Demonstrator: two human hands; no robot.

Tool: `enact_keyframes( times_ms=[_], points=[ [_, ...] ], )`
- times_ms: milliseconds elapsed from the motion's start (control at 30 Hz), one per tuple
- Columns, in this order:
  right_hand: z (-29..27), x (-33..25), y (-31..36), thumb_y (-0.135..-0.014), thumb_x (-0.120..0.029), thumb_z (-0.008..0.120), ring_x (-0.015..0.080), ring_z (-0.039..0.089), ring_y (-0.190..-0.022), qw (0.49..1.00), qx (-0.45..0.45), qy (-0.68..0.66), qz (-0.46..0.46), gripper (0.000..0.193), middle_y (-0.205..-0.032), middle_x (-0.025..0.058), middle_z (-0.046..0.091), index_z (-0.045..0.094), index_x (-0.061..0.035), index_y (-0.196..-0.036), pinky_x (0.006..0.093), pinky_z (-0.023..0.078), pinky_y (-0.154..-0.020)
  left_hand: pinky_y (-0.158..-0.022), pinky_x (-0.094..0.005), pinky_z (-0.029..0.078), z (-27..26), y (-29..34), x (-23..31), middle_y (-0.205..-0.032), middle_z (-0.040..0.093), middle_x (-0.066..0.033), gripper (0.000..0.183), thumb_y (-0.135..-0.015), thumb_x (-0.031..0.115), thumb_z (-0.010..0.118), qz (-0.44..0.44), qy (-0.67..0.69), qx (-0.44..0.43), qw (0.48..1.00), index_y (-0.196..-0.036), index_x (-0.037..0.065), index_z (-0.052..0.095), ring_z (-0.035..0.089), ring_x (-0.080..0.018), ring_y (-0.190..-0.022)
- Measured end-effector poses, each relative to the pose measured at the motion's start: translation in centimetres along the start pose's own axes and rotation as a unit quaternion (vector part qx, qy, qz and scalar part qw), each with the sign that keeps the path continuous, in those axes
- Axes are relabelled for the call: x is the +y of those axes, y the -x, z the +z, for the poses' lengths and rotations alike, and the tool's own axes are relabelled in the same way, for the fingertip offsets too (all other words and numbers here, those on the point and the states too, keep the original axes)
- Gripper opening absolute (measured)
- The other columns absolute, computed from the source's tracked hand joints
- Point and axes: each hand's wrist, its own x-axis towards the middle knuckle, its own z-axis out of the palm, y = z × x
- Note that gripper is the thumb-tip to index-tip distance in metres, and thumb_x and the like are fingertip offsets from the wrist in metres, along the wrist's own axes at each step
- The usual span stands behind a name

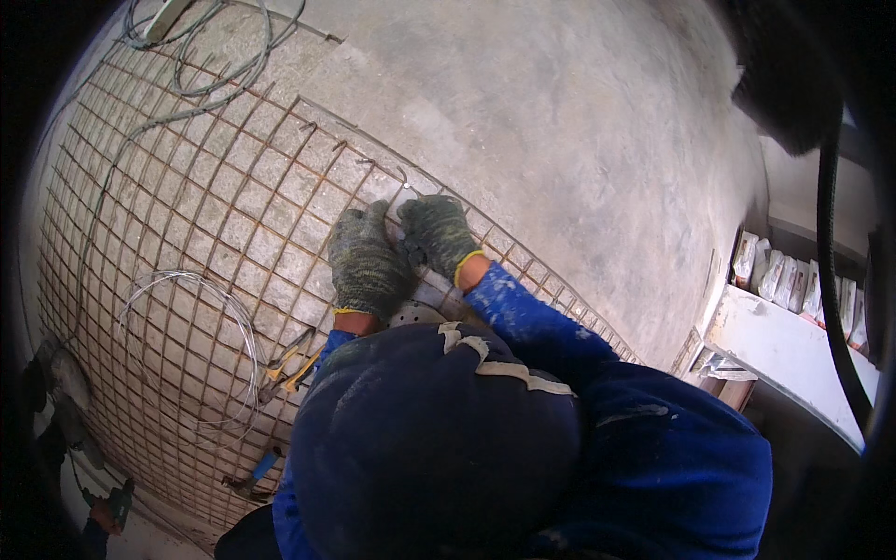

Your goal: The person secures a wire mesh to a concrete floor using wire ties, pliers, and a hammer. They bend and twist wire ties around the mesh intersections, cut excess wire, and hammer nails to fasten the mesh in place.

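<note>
My left hand (368, 261), in a grey-green knit glove with a yellow cuff, is closed over a rusty wire mesh (250, 250). Close beside it, my right hand (437, 231) in a matching glove has its fingers curled in. Between and under the two hands runs a pale flat strip (399, 199) with a small bolt-like head at its far end. Part of a whitish piece with holes (417, 314) shows nearer to me. A small dark thing sits between the palms, and my gloves hide what the fingers grip.
Left of my hands lie yellow-handled pliers (289, 359), a loose wire coil (250, 327) and a blue-handled hammer (254, 474). A grey cable (210, 107) crosses the mesh. At lower left, another person's hand (103, 513) holds a green power tool (121, 500). Bagged goods (793, 285) stand on a shelf.
</note>
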Motion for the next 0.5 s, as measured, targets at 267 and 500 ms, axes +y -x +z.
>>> enact_keyframes(
  times_ms=[267, 500],
  points=[
    [-0.5, -0.2, 3.0, -0.099, -0.019, 0.056, 0.0259, 0.069, -0.062, 0.884, 0.056, -0.419, 0.201, 0.020, -0.075, 0.0101, 0.072, 0.069, -0.0057, -0.104, 0.0376, 0.055, -0.057, -0.095, -0.0489, 0.051, 0.3, -0.2, -3.2, -0.114, 0.066, -0.0181, 0.052, -0.083, 0.024, 0.078, 0.056, 0.143, 0.013, 0.988, -0.131, 0.009, 0.065, 0.065, -0.0380, -0.107],
    [0.2, 2.3, 6.9, -0.094, -0.019, 0.060, 0.0318, 0.068, -0.112, 0.988, 0.092, -0.045, -0.114, 0.031, -0.116, 0.0132, 0.073, 0.073, -0.0095, -0.121, 0.0428, 0.053, -0.097, -0.090, -0.0459, 0.054, 0.3, 0.0, -2.7, -0.106, 0.072, -0.0202, 0.031, -0.093, 0.028, 0.068, 0.027, 0.222, 0.030, 0.974, -0.111, 0.005, 0.075, 0.070, -0.0365, -0.100]
  ],
)
